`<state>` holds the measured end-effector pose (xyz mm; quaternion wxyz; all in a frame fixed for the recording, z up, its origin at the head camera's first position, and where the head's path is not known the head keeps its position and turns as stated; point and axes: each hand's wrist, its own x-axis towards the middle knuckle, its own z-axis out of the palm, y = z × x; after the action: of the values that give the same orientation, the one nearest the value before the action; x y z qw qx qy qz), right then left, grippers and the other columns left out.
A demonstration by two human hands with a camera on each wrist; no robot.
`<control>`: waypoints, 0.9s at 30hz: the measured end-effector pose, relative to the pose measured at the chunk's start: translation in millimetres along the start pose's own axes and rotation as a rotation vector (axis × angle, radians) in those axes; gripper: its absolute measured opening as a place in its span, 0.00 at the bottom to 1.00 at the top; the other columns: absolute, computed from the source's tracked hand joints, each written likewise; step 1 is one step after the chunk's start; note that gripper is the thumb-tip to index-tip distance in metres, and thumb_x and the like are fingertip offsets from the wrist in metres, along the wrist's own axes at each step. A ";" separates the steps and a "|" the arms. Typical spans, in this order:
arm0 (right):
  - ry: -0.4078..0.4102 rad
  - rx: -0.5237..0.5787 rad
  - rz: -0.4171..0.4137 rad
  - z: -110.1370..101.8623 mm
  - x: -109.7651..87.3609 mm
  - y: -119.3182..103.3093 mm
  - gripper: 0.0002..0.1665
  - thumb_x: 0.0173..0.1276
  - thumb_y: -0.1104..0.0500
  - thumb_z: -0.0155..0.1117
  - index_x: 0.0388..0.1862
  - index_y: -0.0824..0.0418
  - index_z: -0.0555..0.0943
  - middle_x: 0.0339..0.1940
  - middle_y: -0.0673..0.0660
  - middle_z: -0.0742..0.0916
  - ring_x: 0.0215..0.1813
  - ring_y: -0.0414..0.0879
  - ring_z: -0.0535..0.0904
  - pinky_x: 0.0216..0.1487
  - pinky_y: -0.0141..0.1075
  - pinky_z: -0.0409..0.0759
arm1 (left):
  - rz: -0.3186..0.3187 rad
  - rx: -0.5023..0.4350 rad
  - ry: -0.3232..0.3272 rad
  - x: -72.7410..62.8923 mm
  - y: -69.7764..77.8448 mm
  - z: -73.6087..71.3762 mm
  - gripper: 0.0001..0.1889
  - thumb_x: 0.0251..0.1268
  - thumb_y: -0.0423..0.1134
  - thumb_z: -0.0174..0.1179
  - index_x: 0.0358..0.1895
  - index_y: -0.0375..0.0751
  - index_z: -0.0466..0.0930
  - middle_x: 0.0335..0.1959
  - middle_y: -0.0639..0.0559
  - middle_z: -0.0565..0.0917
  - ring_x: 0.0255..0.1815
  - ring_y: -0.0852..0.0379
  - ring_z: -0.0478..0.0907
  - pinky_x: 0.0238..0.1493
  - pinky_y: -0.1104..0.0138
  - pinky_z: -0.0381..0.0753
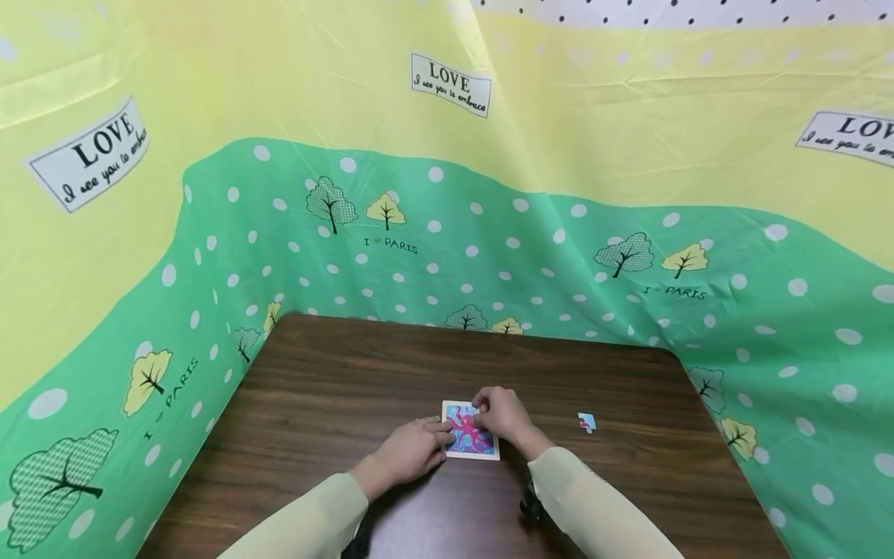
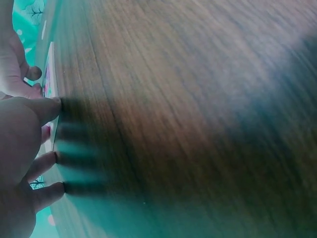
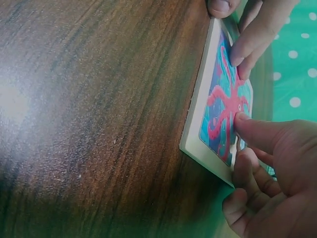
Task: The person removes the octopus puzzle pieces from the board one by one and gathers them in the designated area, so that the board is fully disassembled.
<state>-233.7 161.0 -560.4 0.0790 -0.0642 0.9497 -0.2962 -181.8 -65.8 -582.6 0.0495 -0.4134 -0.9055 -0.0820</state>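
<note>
A small jigsaw puzzle (image 1: 469,439) with a pink octopus on blue lies in a cream frame tray (image 3: 197,144) on the table. My left hand (image 1: 414,449) rests at its left side, some fingertips (image 3: 238,59) on the picture and others down on the tabletop. Over the upper right corner, my right hand (image 1: 504,413) pinches a puzzle piece, mostly hidden between thumb and fingers. Its thumb (image 3: 257,131) lies by the octopus's head, with the other fingers curled at the tray's edge. A loose puzzle piece (image 1: 587,421), blue with pink, lies to the right.
The dark wood table (image 1: 335,365) extends around the puzzle on all sides. A green and yellow patterned cloth (image 1: 489,256) hangs behind the table and along both sides.
</note>
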 end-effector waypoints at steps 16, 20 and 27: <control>-0.020 0.098 -0.045 -3.6 3.2 7.0 0.07 0.62 0.61 0.77 0.36 0.58 0.85 0.27 0.50 0.83 0.29 0.43 0.77 0.29 0.34 0.77 | -0.024 -0.013 -0.018 1.4 -0.7 1.1 0.19 0.71 0.45 0.64 0.62 0.47 0.84 0.68 0.50 0.81 0.69 0.49 0.78 0.72 0.58 0.74; -0.034 0.118 -0.039 -5.5 3.9 8.1 0.06 0.63 0.61 0.75 0.36 0.57 0.85 0.28 0.50 0.84 0.30 0.43 0.78 0.31 0.34 0.78 | -0.030 -0.015 -0.025 1.7 -0.3 0.7 0.19 0.71 0.46 0.64 0.62 0.48 0.84 0.68 0.50 0.81 0.69 0.48 0.78 0.72 0.57 0.74; -0.030 0.110 -0.073 -7.5 5.7 11.4 0.04 0.64 0.62 0.75 0.35 0.56 0.85 0.29 0.49 0.84 0.33 0.42 0.79 0.35 0.35 0.79 | -0.026 -0.012 -0.026 2.6 0.6 -0.5 0.19 0.71 0.45 0.64 0.62 0.47 0.84 0.68 0.50 0.81 0.69 0.50 0.78 0.73 0.58 0.73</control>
<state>-241.5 173.4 -561.5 0.0856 -0.0987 0.9278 -0.3494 -183.0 -63.6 -581.6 0.0339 -0.4028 -0.9109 -0.0827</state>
